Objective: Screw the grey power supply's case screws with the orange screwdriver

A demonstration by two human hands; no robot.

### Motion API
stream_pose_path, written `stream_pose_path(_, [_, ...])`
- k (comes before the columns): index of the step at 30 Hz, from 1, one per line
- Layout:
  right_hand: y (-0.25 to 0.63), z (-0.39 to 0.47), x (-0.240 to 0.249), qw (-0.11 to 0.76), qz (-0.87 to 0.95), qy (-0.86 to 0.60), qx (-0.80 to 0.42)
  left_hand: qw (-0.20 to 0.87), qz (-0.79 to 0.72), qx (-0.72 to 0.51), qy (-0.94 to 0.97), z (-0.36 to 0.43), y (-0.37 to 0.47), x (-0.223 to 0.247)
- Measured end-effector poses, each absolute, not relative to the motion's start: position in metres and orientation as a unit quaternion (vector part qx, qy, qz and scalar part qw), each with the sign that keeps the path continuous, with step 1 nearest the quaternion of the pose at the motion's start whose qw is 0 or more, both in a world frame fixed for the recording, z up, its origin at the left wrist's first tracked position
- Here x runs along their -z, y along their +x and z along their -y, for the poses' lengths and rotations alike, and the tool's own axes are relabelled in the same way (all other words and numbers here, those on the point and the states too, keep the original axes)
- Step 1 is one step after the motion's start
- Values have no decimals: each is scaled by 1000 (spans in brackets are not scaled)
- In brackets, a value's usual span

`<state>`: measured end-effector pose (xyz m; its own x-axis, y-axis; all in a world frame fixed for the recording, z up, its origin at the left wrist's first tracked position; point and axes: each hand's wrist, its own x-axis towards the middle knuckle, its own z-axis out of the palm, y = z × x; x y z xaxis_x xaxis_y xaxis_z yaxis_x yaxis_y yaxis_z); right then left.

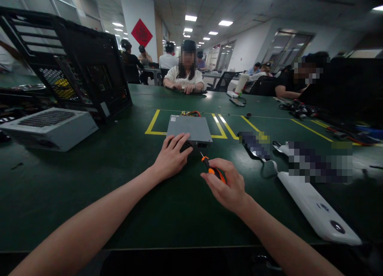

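A grey metal computer power supply unit (191, 127) lies flat on the green table, its wires bunched at the far side. My left hand (173, 154) grips its near left edge, with fingers over the top and the thumb low by the front face. Just to the right, my right hand (226, 182) is closed round an orange and black screwdriver (205, 160). The thin shaft points up and left toward the unit's near side, and its tip appears short of the metal. Part of the front face is hidden behind my left fingers.
At left stand a black computer case (110, 80) and a second power supply unit (50, 126). A white power bank-like device (317, 208) and a blurred phone (254, 144) lie at right. Yellow tape (152, 122) marks the green table (134, 216). A person (185, 74) sits opposite.
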<state>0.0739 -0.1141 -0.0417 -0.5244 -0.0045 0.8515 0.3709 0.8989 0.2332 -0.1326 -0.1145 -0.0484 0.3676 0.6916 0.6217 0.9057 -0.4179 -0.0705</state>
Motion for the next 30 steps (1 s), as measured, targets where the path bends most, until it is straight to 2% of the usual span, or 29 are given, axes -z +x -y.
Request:
stream_pose_path(4, [76,113,43,452,873,-100,151,203,502,263,-798,117,-130,48])
stream_pose_path(9, [77,112,44,464,857,-99,199,203,505,255,-800,119,-130,47])
stream_pose_path(14, [77,112,44,462,865,-127,150,213,509,249,-796,120,-129,48])
stream_pose_path(18, [77,112,42,461,861,-114,182,213,506,241,-800,119,-131,49])
stream_pose_path(23, [76,112,40,485,855,-127,135,214,502,243,-802,118,-133,50])
stream_pose_path(30, [75,112,39,472,866,-111,127,217,501,251,-799,116,-134,52])
